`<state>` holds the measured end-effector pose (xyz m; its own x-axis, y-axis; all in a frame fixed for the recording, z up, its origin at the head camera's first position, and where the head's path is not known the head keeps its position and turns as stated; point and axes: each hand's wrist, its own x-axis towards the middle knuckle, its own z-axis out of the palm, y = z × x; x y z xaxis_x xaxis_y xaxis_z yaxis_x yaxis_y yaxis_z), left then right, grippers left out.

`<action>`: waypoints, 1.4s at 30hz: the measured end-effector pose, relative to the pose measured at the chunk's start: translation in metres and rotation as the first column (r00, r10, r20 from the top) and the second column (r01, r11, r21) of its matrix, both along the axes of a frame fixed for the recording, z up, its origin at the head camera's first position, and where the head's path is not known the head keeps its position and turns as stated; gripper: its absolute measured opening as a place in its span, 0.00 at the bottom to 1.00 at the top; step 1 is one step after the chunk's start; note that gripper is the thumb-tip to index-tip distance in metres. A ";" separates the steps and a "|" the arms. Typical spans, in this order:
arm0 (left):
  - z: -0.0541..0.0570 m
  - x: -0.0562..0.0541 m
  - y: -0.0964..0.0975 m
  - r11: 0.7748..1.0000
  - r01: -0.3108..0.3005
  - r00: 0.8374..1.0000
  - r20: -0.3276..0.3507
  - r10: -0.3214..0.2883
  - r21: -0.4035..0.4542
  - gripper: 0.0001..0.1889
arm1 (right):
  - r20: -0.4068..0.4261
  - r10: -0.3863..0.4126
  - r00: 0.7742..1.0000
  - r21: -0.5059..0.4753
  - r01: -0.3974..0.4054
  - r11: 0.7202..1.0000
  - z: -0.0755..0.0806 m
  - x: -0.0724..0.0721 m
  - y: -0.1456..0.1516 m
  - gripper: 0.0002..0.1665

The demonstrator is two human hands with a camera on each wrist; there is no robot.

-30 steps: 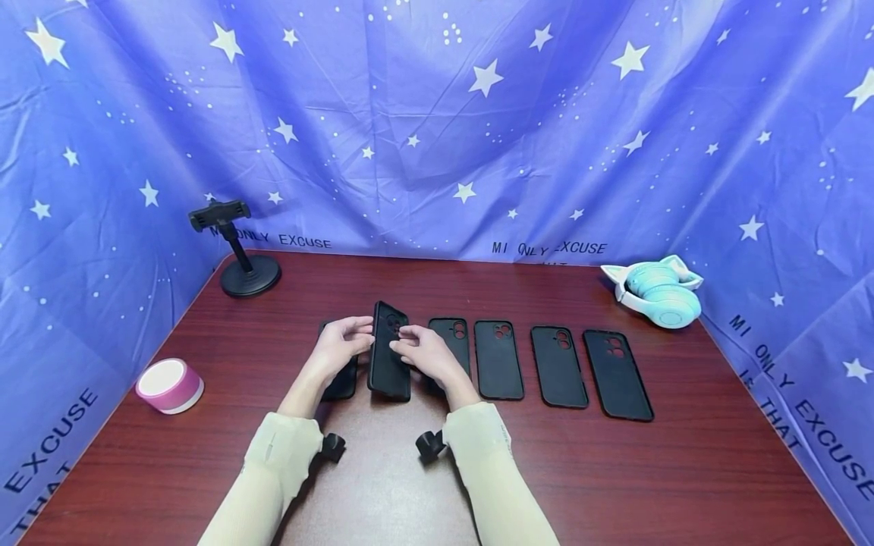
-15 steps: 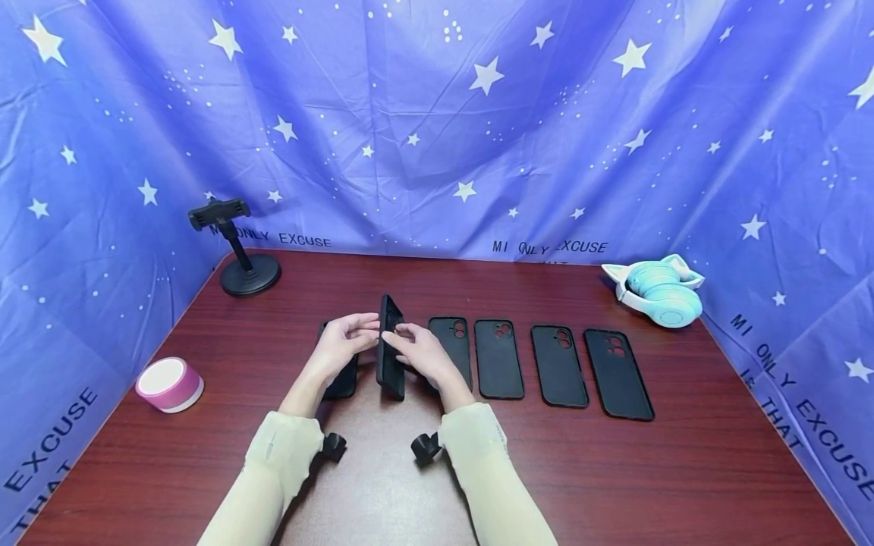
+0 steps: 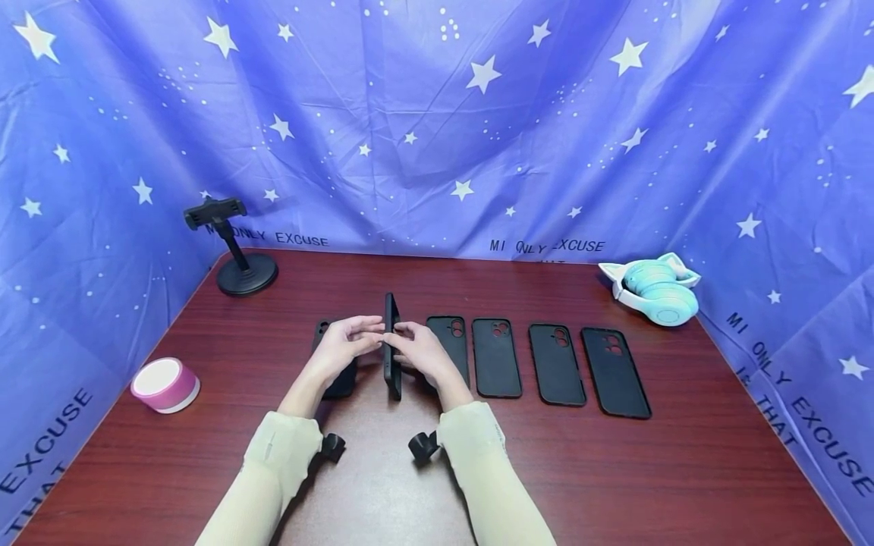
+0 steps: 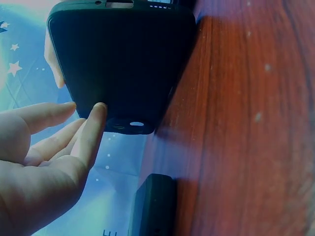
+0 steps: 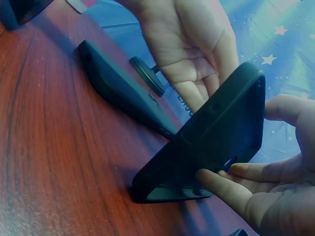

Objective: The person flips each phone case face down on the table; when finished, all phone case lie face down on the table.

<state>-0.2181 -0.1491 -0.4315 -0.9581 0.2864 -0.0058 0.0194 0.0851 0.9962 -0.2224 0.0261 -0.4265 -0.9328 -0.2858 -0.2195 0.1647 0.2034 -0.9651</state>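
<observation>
A black phone case (image 3: pixel 392 307) stands upright on edge, held between both hands. Its narrow side faces the head camera. In the left wrist view, the port cut-out and small holes show at the near end of the phone case (image 4: pixel 123 64). My left hand (image 3: pixel 334 353) touches it with thumb and finger at one face and edge. From the other side my right hand (image 3: pixel 426 356) pinches it, thumb on the near part and fingers behind. In the right wrist view, the right hand (image 5: pixel 268 191) has fingertips on the case (image 5: pixel 211 128). Another black case (image 3: pixel 341 385) lies partly under the left hand.
Several black phone cases lie in a row to the right, such as one case (image 3: pixel 497 360) and the rightmost case (image 3: pixel 617 375). Cat-ear headphones (image 3: pixel 655 292) rest at the back right. A phone stand (image 3: pixel 247 274) and a pink-and-white round object (image 3: pixel 167 385) stand left.
The held phone case has turned from showing its broad face to edge-on and shifted slightly right. My right hand has moved slightly left along with it. The other cases stay put.
</observation>
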 end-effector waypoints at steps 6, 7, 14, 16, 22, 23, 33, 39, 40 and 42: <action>-0.002 -0.001 0.000 0.996 0.052 0.996 0.071 -0.047 -0.070 0.26 | -0.001 -0.011 1.000 0.036 0.011 0.999 0.004 0.000 0.003 0.31; -0.003 -0.001 0.000 0.995 0.058 0.995 0.090 -0.051 -0.086 0.27 | 0.002 -0.012 1.000 0.042 0.012 0.999 0.004 -0.001 0.004 0.30; -0.004 -0.002 0.001 0.985 0.088 0.986 0.154 -0.064 -0.149 0.28 | 0.035 -0.002 0.999 -0.009 0.003 1.000 0.006 -0.004 0.012 0.29; -0.004 -0.002 0.002 0.982 0.096 0.985 0.159 -0.070 -0.163 0.28 | 0.035 -0.007 0.999 -0.025 0.008 1.000 0.006 -0.005 0.014 0.28; -0.004 -0.001 0.001 0.972 0.094 0.989 0.135 -0.066 -0.216 0.27 | 0.035 -0.017 0.999 -0.089 0.020 0.996 0.005 -0.008 0.018 0.27; -0.004 -0.001 0.001 0.969 0.089 0.990 0.126 -0.061 -0.230 0.27 | 0.034 -0.016 0.999 -0.090 0.019 0.996 0.005 -0.008 0.019 0.27; -0.002 -0.001 0.001 0.942 0.042 0.996 0.094 -0.012 -0.332 0.28 | 0.012 -0.049 0.999 0.160 0.046 0.986 0.006 -0.008 0.031 0.27; 0.002 0.000 0.001 0.939 0.025 0.990 0.138 0.024 -0.343 0.28 | -0.067 -0.030 0.997 0.291 0.049 0.955 -0.001 -0.008 0.029 0.25; 0.003 0.001 0.001 0.938 0.023 0.989 0.144 0.029 -0.347 0.28 | -0.082 -0.024 0.996 0.312 0.049 0.949 -0.003 -0.008 0.028 0.25; 0.004 0.001 0.002 0.931 0.022 0.989 0.147 0.034 -0.364 0.28 | -0.120 -0.008 0.993 0.369 0.052 0.928 -0.004 -0.008 0.025 0.24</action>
